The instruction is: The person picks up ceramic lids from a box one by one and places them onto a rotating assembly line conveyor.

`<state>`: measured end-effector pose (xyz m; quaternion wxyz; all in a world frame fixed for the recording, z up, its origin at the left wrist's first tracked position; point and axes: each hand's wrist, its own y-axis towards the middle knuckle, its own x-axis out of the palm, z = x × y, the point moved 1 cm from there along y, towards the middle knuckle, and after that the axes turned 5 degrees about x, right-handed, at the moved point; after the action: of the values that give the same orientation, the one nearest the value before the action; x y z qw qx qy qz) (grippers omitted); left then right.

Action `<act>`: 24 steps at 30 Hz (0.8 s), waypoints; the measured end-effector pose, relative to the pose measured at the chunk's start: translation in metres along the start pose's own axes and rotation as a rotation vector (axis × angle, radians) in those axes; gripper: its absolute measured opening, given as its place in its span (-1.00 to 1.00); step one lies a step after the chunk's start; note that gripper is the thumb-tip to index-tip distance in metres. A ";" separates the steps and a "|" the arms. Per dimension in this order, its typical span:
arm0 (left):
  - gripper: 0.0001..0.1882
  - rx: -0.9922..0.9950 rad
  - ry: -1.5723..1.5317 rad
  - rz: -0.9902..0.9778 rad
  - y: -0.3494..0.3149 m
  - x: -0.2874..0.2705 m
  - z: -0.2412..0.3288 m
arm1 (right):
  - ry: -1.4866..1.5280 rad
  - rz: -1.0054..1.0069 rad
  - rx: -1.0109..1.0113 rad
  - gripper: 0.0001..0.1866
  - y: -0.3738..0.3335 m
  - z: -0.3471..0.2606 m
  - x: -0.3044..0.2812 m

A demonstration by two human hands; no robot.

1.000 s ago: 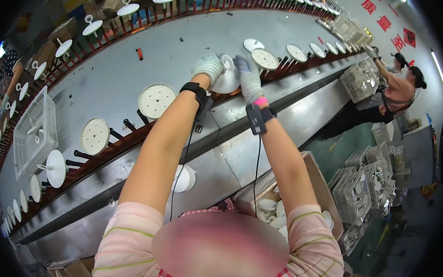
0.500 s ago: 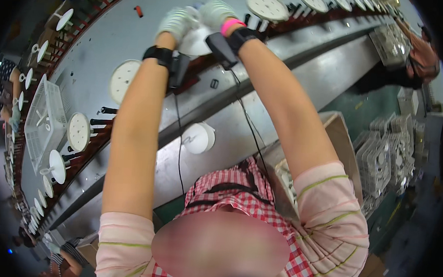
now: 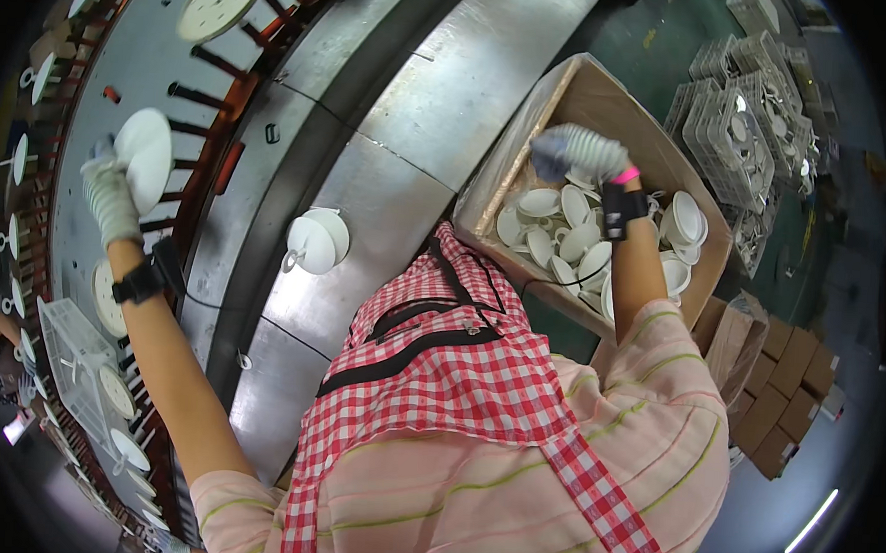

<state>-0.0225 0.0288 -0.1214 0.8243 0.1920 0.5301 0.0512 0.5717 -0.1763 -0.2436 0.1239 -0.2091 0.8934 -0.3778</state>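
Observation:
At the left, my left hand (image 3: pixel 113 199), in a striped knit glove, is closed at the edge of a white round disc (image 3: pixel 146 164). The disc is tilted over the dark pegs of the conveyor; my fingers partly hide its left side. My right hand (image 3: pixel 582 154), gloved the same way with a pink band at the wrist, hangs over an open cardboard box (image 3: pixel 547 104). Inside lie many white round pieces (image 3: pixel 574 205), some with ring-shaped handles. Its fingers point left and are blurred, so I cannot tell whether they hold anything.
A white piece with a ring handle (image 3: pixel 317 242) rests on the metal ledge (image 3: pixel 401 124) before me. A curved conveyor carries white perforated discs (image 3: pixel 220 4) on pegs. A white plastic basket (image 3: pixel 68 352) stands at the left. Stacked clear crates (image 3: pixel 741 132) and cartons (image 3: pixel 788 385) are at the right.
Both hands were together over the conveyor at the top. My view has turned right; my right hand has moved over the box, while my left hand stays at the conveyor with the disc.

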 end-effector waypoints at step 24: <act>-0.53 -0.066 0.192 0.482 -0.147 -0.145 0.131 | 0.114 0.754 -0.027 -0.59 -0.062 0.094 0.020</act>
<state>0.0148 -0.1827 -0.0045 0.7402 0.2799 0.5428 0.2815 0.6070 -0.2830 -0.2639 0.2015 0.1541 0.9181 -0.3047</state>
